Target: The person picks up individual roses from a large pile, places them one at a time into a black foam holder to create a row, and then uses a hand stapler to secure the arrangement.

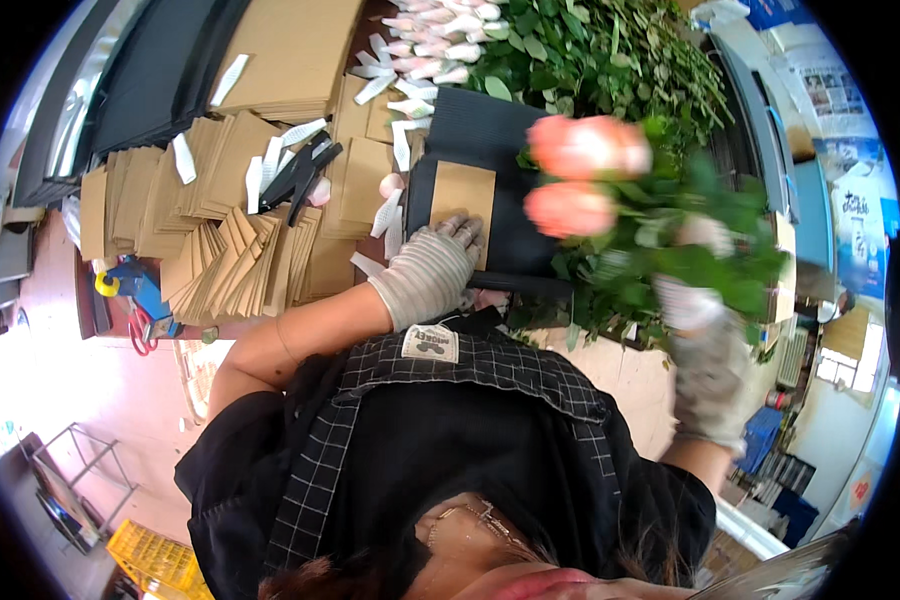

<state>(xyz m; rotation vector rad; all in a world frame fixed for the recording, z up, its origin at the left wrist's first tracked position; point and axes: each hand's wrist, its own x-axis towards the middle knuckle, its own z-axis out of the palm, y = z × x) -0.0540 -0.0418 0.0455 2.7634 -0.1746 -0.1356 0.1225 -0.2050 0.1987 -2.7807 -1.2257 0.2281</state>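
My left hand [435,265], in a pale knit glove, lies open with its fingers resting on a brown cardboard piece [462,190]. That piece sits on a black corrugated sheet [515,150] on the table. To the right, my right hand [705,245], also gloved and blurred by motion, is closed around the leafy stems of a bunch of coral-pink roses [585,150]. The blooms hang over the sheet's right side, pointing left. Leaves hide part of the right hand's fingers.
Stacks of folded brown cardboard [240,260] cover the left side, with a black stapler-like tool [300,175] on them. A blue tape dispenser [142,290] and red scissors [142,335] lie nearby. White-netted pink buds [430,45] and a green foliage pile [610,60] fill the far side.
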